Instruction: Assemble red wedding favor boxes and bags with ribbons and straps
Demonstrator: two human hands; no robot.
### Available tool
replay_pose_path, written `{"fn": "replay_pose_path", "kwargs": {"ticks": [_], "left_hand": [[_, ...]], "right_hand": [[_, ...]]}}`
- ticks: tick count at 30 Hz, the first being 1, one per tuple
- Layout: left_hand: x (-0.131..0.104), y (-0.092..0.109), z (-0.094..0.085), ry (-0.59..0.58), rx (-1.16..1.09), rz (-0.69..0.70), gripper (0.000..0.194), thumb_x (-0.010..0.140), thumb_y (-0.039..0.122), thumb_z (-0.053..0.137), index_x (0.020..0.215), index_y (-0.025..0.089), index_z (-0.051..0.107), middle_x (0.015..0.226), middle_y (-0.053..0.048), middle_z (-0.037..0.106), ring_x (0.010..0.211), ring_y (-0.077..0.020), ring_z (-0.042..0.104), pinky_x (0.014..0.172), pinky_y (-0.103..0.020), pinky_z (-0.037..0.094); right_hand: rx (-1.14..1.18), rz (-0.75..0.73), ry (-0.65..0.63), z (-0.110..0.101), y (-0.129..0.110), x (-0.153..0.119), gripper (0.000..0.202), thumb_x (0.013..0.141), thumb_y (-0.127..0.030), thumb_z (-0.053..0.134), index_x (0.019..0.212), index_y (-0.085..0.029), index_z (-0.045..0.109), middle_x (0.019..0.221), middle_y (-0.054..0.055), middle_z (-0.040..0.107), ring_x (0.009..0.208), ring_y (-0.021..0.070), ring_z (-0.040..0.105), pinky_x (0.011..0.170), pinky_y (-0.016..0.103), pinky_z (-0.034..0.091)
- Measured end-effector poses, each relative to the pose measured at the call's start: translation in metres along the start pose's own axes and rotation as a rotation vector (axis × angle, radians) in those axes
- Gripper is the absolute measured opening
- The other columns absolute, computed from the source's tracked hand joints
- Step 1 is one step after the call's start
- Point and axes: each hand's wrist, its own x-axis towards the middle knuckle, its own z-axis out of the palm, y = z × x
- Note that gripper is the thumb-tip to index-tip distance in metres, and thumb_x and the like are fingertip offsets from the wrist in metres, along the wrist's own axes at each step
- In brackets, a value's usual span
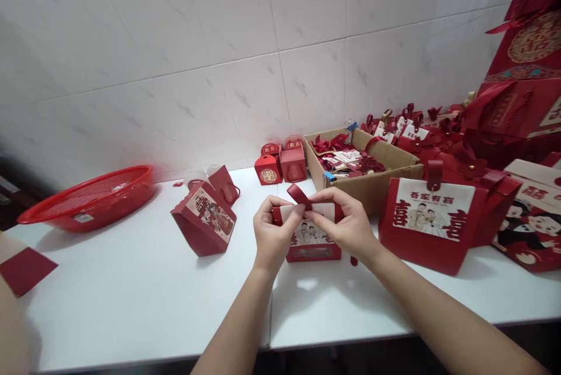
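Observation:
A small red wedding gift box (313,252) with a printed couple and a clear window stands upright on the table in front of me. My left hand (277,228) grips its left side, the thumb pressed at the top edge. From the right, my right hand (347,222) closes on the same box, its thumb meeting the left one at the base of a red strap (298,195). The strap loops up above the box top. My fingertips behind the box are hidden. A dark red strip (353,260) lies by the box's lower right corner.
An open cardboard box (398,172) of straps and cards sits behind my right hand. Larger finished gift boxes (425,249) crowd the right. At left are a red gift box (204,229) and a red plastic basket (100,211). Small red boxes (293,166) stand along the tiled wall.

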Motion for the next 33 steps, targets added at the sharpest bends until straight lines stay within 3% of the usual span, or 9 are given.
{"fn": "replay_pose_path", "kwargs": {"ticks": [10,15,22,33], "left_hand": [[0.0,0.001,0.002,-0.001,-0.056,-0.003,0.032,0.068,0.03,0.076,0.066,0.017,0.046,0.053,0.007,0.048,0.048,-0.0056,0.041,0.047,-0.016,0.037],[0.0,-0.001,0.0,-0.068,-0.108,0.006,0.029,0.072,0.029,0.073,0.071,0.018,0.046,0.058,0.006,0.049,0.05,-0.0062,0.043,0.049,-0.017,0.039],[0.004,-0.003,-0.008,-0.203,-0.129,-0.013,0.026,0.072,0.027,0.072,0.078,0.019,0.048,0.068,0.004,0.053,0.053,-0.0064,0.047,0.05,-0.017,0.039],[0.004,0.004,-0.004,-0.169,-0.115,-0.076,0.035,0.063,0.023,0.078,0.071,0.018,0.044,0.065,0.005,0.054,0.053,-0.0068,0.049,0.048,-0.017,0.039]], "right_hand": [[0.07,0.152,0.057,0.006,-0.008,0.001,0.012,0.071,-0.016,0.068,0.081,-0.018,0.062,0.081,0.0,0.066,0.078,0.0143,0.064,0.071,0.022,0.052],[0.064,0.142,0.125,0.011,-0.009,-0.002,0.012,0.069,-0.013,0.066,0.079,-0.018,0.062,0.078,-0.001,0.066,0.073,0.0131,0.064,0.067,0.02,0.051],[0.064,0.114,0.099,0.008,-0.003,-0.003,0.015,0.069,-0.014,0.067,0.082,-0.019,0.062,0.082,-0.001,0.066,0.078,0.0129,0.064,0.069,0.019,0.051],[0.052,0.07,0.096,0.009,-0.002,-0.004,0.014,0.07,-0.014,0.067,0.083,-0.019,0.061,0.081,-0.001,0.066,0.076,0.0133,0.064,0.07,0.022,0.051]]}}
